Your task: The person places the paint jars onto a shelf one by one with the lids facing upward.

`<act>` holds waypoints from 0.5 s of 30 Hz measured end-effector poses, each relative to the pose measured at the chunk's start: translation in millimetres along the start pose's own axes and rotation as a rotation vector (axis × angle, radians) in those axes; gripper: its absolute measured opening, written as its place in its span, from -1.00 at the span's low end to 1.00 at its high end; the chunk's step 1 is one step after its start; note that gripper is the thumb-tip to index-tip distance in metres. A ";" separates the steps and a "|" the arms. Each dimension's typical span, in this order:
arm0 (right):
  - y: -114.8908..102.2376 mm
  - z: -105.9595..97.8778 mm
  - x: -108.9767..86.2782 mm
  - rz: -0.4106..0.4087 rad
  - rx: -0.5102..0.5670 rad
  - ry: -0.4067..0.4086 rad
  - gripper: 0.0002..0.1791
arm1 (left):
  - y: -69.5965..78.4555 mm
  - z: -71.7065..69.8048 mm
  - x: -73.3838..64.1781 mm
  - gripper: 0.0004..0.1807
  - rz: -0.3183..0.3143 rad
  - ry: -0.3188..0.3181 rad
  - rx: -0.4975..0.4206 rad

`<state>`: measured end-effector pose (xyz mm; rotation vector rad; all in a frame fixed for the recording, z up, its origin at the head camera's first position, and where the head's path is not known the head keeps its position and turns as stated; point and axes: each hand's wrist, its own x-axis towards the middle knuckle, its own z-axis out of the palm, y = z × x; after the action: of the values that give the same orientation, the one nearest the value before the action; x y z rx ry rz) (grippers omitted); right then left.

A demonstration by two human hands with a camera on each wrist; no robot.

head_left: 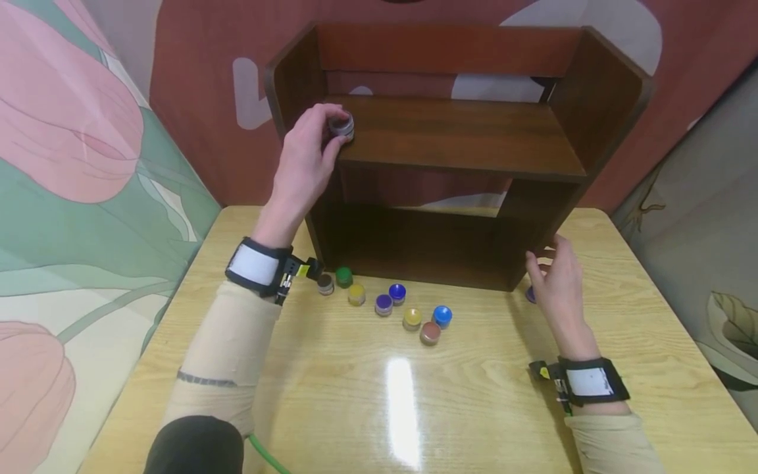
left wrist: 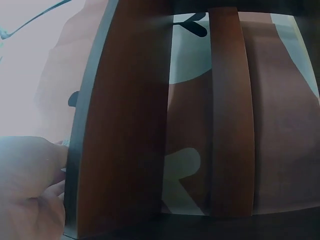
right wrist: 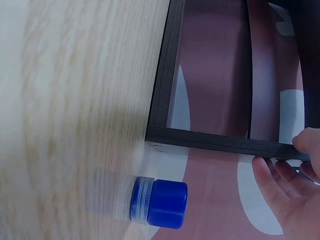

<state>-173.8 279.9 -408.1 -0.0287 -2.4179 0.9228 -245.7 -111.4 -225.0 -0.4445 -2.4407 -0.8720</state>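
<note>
My left hand pinches a small jar with a dark top between thumb and fingers, at the left end of the upper board of a dark brown wooden shelf. In the left wrist view the left hand is cut off by the frame edge, and most of the jar is hidden behind it. On the other side, my right hand grips the edge of the shelf's right side panel, thumb on one face and fingers on the other. A blue-capped jar stands on the table beside that panel.
Several small jars stand on the table before the shelf: dark, green, yellow, purple, bright blue and reddish brown among them. The shelf stands at the wooden table's back, against patterned fabric.
</note>
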 end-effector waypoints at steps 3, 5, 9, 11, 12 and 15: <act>1.1 1.3 0.2 -0.004 0.006 -0.005 -0.53 | -3.1 1.9 -1.0 -0.60 0.000 0.005 -0.003; 2.3 2.4 -0.1 -0.007 0.007 -0.007 -0.53 | -5.1 3.3 -2.0 -0.59 0.007 0.010 -0.007; 5.5 4.6 -2.7 -0.008 0.001 -0.009 -0.53 | -9.3 7.2 -5.0 -0.59 0.030 0.015 -0.008; 7.2 6.1 -5.0 -0.005 -0.001 -0.012 -0.53 | -11.0 9.1 -6.9 -0.59 0.036 0.014 -0.007; 8.0 6.9 -6.1 -0.005 0.002 -0.014 -0.53 | -11.9 9.9 -7.8 -0.59 0.037 0.014 -0.006; 10.0 8.9 -9.2 -0.006 0.009 -0.016 -0.52 | -13.8 11.7 -10.0 -0.59 0.031 0.008 -0.004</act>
<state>-172.1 280.2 -424.3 -0.0111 -2.4273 0.9353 -248.0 -115.2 -245.2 -0.4773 -2.4189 -0.8639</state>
